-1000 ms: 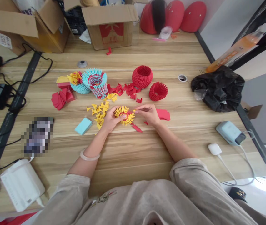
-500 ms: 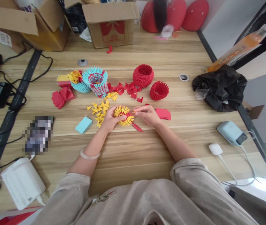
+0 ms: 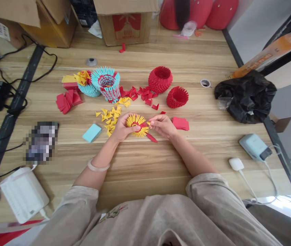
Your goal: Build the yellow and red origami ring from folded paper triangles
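A round ring of folded paper pieces (image 3: pixel 139 123), yellow outside and red toward the middle, is gripped at its left side by my left hand (image 3: pixel 122 127), with the thumb pressing on its centre. My right hand (image 3: pixel 163 125) pinches a small yellow folded paper piece (image 3: pixel 148 123) close to the ring's right edge; whether the two touch I cannot tell. Loose yellow folded pieces (image 3: pixel 109 118) lie left of the ring. Below my right fingers rests a narrow red paper item (image 3: pixel 151 138). Red paper sheets (image 3: pixel 180 123) are stacked just right of that hand.
Behind my hands stand a blue-and-red paper vase (image 3: pixel 106 85), a round red paper pot (image 3: pixel 160 80) and a smaller red one (image 3: pixel 177 97). Blue paper (image 3: pixel 91 133) lies left. A phone (image 3: pixel 41 141) and white power bank (image 3: pixel 24 194) are further left; a black plastic bag (image 3: pixel 246 97) sits right.
The camera view has shifted slightly, so the table things appear a little displaced. My right hand's yellow piece now shows more clearly beside the ring. Both hands keep their holds.
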The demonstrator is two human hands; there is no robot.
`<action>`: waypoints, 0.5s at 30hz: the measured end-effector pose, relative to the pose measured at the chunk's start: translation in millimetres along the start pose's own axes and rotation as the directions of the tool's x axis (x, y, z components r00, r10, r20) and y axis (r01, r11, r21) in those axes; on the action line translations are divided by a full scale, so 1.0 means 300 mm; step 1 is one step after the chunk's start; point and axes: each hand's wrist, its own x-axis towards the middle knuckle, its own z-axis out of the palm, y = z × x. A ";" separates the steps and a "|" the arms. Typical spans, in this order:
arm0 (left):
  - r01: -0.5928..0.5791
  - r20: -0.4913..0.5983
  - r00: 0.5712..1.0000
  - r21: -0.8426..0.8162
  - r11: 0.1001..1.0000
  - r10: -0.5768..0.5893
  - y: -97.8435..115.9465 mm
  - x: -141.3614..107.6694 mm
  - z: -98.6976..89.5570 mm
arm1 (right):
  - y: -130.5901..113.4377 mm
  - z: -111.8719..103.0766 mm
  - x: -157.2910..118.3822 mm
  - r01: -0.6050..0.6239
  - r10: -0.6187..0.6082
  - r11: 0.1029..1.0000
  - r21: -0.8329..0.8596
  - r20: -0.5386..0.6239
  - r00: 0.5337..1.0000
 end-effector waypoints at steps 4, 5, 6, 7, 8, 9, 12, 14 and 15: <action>-0.017 0.022 1.000 0.012 1.000 0.017 -0.009 0.000 -0.005 | 0.001 0.005 -0.001 -0.015 0.015 1.000 -0.004 -0.010 1.000; -0.020 0.023 1.000 0.016 1.000 0.020 -0.011 0.000 -0.006 | 0.001 0.006 -0.001 -0.017 0.017 1.000 -0.003 -0.012 1.000; -0.025 0.025 0.999 0.020 0.999 0.024 -0.013 0.000 -0.007 | 0.000 0.007 -0.002 -0.018 0.018 1.000 -0.002 -0.014 1.000; -0.028 0.028 0.999 0.025 0.999 0.027 -0.014 0.000 -0.007 | 0.000 0.007 -0.002 -0.021 0.021 1.000 0.000 -0.015 1.000; -0.030 0.031 0.999 0.029 0.999 0.029 -0.014 0.000 -0.008 | -0.001 0.008 -0.003 -0.024 0.024 1.000 0.002 -0.015 1.000; -0.030 0.036 0.999 0.035 0.999 0.029 -0.012 -0.001 -0.008 | -0.001 0.008 -0.004 -0.029 0.029 1.000 0.005 -0.015 0.999; -0.022 0.052 0.999 0.080 0.997 0.018 -0.002 -0.003 -0.009 | -0.003 0.006 -0.006 -0.049 0.049 0.999 0.012 -0.018 0.999; -0.021 0.055 0.998 0.120 0.992 0.015 0.006 -0.004 -0.011 | -0.004 0.003 -0.006 -0.074 0.075 0.997 0.012 -0.020 0.997; -0.024 0.059 0.998 0.140 0.990 0.015 0.009 -0.004 -0.013 | -0.005 0.002 -0.006 -0.092 0.092 0.996 0.010 -0.021 0.996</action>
